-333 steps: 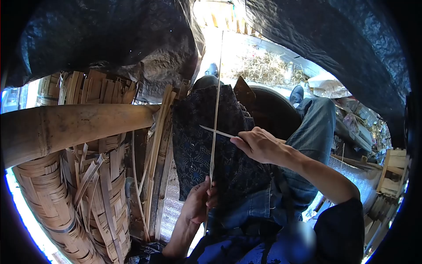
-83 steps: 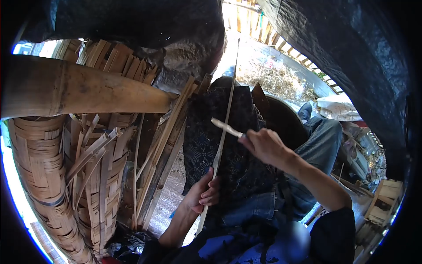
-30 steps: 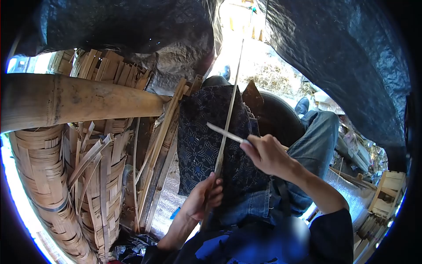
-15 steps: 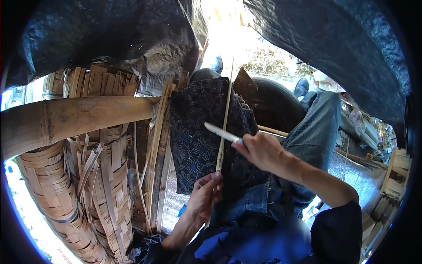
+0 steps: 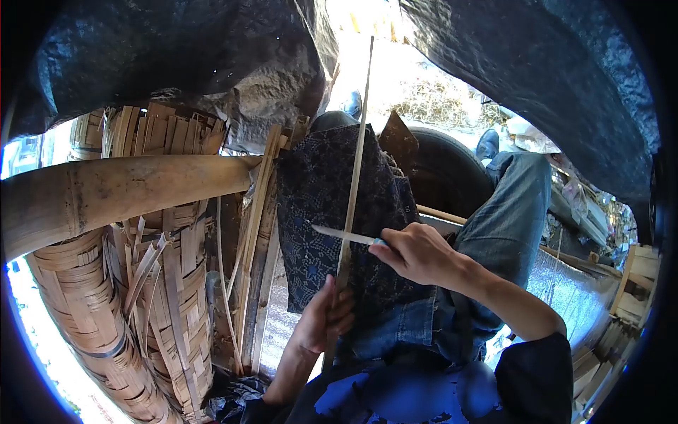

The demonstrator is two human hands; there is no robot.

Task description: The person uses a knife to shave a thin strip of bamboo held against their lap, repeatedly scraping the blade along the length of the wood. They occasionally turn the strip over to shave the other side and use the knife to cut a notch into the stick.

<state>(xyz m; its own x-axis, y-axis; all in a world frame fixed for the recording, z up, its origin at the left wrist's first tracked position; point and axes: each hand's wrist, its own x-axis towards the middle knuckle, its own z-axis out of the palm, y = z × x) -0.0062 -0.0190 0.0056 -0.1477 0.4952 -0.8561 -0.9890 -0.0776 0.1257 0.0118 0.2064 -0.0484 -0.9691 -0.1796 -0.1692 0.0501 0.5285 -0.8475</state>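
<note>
My right hand [image 5: 422, 254] is closed round the handle of a knife [image 5: 340, 233], whose blade points left and crosses a long, thin bamboo strip [image 5: 359, 152]. Blade and strip appear to touch just above my left hand [image 5: 327, 316]. That hand has its thumb up and its fingers curled round the strip's lower part. From there the strip runs up past my knees towards the bright ground. Beneath it a dark patterned cloth [image 5: 305, 201] covers my leg. The strip's lower end is partly hidden by my left hand and clothing.
A thick bamboo pole [image 5: 127, 191] juts in from the left above tall woven bamboo baskets [image 5: 85, 297]. Upright bamboo slats [image 5: 256, 247] stand beside my left leg. A tyre [image 5: 452, 169] lies between my legs. Dark sheeting [image 5: 551, 78] hangs overhead.
The strip now reaches farther up and away from me. My right hand and the knife have come lower and slightly left, nearer my left hand, which has shifted a little left.
</note>
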